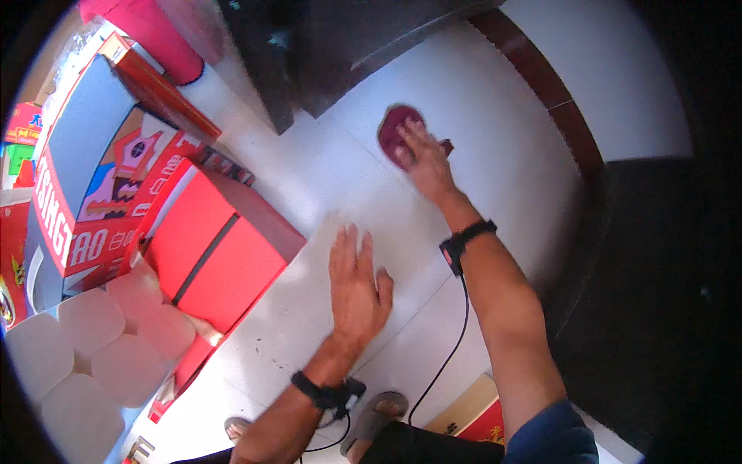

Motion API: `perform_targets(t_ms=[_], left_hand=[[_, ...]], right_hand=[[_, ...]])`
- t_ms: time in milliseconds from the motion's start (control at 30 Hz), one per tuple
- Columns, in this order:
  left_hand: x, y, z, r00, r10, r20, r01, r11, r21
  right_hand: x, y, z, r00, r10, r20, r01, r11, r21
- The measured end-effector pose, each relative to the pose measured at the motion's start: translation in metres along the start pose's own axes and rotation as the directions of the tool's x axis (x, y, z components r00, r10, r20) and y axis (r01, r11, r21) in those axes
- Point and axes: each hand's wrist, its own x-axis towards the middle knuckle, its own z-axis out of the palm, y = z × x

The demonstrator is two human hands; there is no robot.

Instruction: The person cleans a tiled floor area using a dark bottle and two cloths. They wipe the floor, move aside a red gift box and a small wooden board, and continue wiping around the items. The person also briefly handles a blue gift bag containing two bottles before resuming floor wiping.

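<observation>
My right hand (429, 165) reaches out over the pale tiled floor. Its fingers lie across a rounded dark red item (389, 139) with a thin lighter edge on one side, perhaps of cloth. Blur hides whether they grip it or only rest on it. My left hand (356, 290) hovers nearer to me, empty, palm down with its fingers extended. Black straps with cables circle both wrists. Left of that hand stands a red box (226, 261) with a dark stripe, beside a larger printed Tsingtao carton (87, 151).
Wrapped white rolls (110, 348) fill the lower left. Dark furniture (336, 52) stands ahead, and a dark surface (655, 278) runs along the right. A dark red border strip (536, 75) crosses the floor. My sandalled foot (388, 404) shows near another red box (484, 423).
</observation>
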Motion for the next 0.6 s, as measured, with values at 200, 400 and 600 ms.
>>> perform_targets(t_ms=[200, 400, 600], left_hand=[[-0.038, -0.005, -0.035, 0.992, 0.074, 0.1, -0.074, 0.997, 0.004], [0.034, -0.042, -0.022, 0.956, 0.078, 0.284, -0.163, 0.942, 0.292], [0.043, -0.075, -0.001, 0.868, -0.092, 0.488, -0.16, 0.878, 0.45]], right_hand=[[0.082, -0.095, 0.057, 0.981, 0.016, 0.194, -0.004, 0.998, -0.061], [0.01, -0.104, 0.036, 0.872, -0.379, 0.308, 0.367, 0.925, 0.1], [0.017, 0.014, 0.006, 0.995, -0.074, -0.068, 0.067, 0.993, -0.1]])
